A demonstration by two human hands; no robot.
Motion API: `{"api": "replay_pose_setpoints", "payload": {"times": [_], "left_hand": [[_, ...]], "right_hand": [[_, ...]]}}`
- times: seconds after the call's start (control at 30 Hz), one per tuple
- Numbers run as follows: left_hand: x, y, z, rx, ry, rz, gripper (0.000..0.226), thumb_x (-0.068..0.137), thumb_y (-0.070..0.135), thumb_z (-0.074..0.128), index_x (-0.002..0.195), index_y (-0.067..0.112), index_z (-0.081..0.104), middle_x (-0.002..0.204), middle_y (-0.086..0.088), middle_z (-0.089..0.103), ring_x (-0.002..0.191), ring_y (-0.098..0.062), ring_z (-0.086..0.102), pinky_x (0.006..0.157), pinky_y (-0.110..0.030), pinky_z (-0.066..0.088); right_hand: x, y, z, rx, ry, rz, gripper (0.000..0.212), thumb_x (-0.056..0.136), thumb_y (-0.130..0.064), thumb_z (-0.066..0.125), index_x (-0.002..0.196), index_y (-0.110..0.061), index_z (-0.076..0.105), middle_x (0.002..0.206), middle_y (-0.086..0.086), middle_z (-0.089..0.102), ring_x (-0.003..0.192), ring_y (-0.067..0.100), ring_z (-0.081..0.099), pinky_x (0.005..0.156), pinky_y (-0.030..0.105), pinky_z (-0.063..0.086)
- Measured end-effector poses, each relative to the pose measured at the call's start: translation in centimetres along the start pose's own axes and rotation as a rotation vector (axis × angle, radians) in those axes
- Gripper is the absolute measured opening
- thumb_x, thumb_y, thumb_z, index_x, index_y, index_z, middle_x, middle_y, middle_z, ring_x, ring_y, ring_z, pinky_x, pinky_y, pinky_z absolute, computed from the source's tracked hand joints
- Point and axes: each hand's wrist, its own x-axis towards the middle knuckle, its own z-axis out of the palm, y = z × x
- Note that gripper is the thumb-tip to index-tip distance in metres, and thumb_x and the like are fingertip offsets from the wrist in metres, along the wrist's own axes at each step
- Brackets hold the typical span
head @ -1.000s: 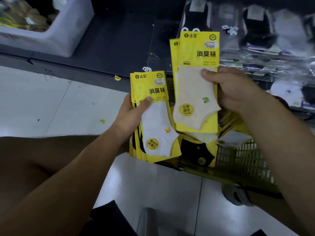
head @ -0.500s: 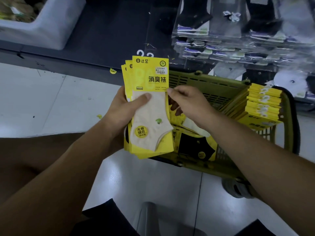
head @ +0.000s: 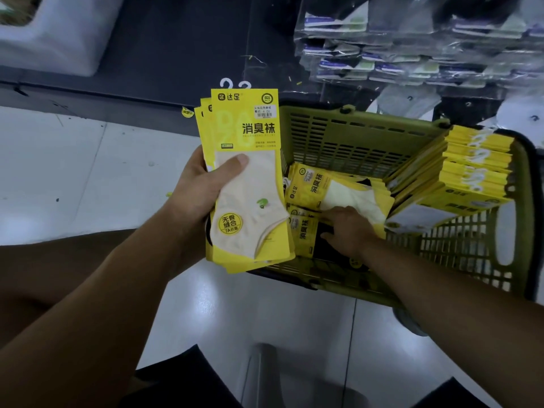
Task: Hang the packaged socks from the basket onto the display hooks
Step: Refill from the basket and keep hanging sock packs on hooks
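The left hand (head: pixel 203 198) is gripping a fanned stack of yellow sock packs (head: pixel 250 142) upright over the floor (head: pixel 88 172), just beside the left end of the green basket (head: pixel 353 134). Its thumb is pressing across the front pack, which is showing a cream sock, while the fingers are wrapping round the back of the stack and are hidden there. White hanger hooks (head: pixel 235 83) are projecting from the top edge of the held stack. The right hand (head: pixel 348 228) is reaching down into the basket, palm down, and is resting on the loose packs lying flat on the basket bottom. Its thumb is lying along a pack with a black sock (head: pixel 306 234), and its fingers are running under the edge of a pack with a pale sock (head: pixel 338 187); the fingertips are covered, so it cannot be told whether the fingers are closing on a pack or only touching it. A further row of yellow packs (head: pixel 471 172) is standing on edge against the right wall of the basket. Beyond the basket, clear-bagged socks (head: pixel 412 54) are hanging in overlapping rows on the display. A white bin (head: pixel 59 39) is sitting on the dark shelf base at the upper left.
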Motion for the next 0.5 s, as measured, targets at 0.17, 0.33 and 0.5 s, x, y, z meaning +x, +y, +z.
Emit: {"api": "replay_pose_setpoints", "payload": {"times": [0.17, 0.33, 0.5], "left_hand": [[0.1, 0.0, 0.0, 0.002, 0.008, 0.014, 0.039, 0.099, 0.018, 0.073, 0.137, 0.015, 0.063, 0.127, -0.013, 0.076, 0.111, -0.038, 0.076, 0.078, -0.046, 0.064], [0.2, 0.1, -0.3, -0.003, -0.02, -0.001, 0.043, 0.099, 0.021, 0.074, 0.139, 0.017, 0.062, 0.13, -0.013, 0.075, 0.113, -0.038, 0.076, 0.08, -0.047, 0.064], [0.0, 0.0, -0.4, -0.021, -0.012, -0.027, 0.045, 0.097, 0.024, 0.077, 0.138, 0.02, 0.062, 0.129, -0.011, 0.076, 0.111, -0.038, 0.076, 0.078, -0.048, 0.064]], "right_hand": [[0.5, -0.2, 0.2, 0.035, 0.017, 0.001, 0.063, 0.091, -0.041, 0.069, 0.147, -0.019, 0.048, 0.142, 0.011, 0.051, 0.132, 0.031, 0.043, 0.106, 0.039, 0.04], [1.0, -0.4, -0.4, -0.154, 0.009, -0.034, 0.054, 0.089, -0.053, 0.066, 0.135, -0.025, 0.059, 0.134, 0.008, 0.055, 0.127, 0.032, 0.044, 0.105, 0.042, 0.035], [0.6, 0.1, -2.0, 0.164, -0.017, -0.014, 0.038, 0.091, -0.041, 0.07, 0.124, -0.023, 0.062, 0.129, 0.003, 0.063, 0.119, 0.026, 0.055, 0.095, 0.031, 0.044]]}}
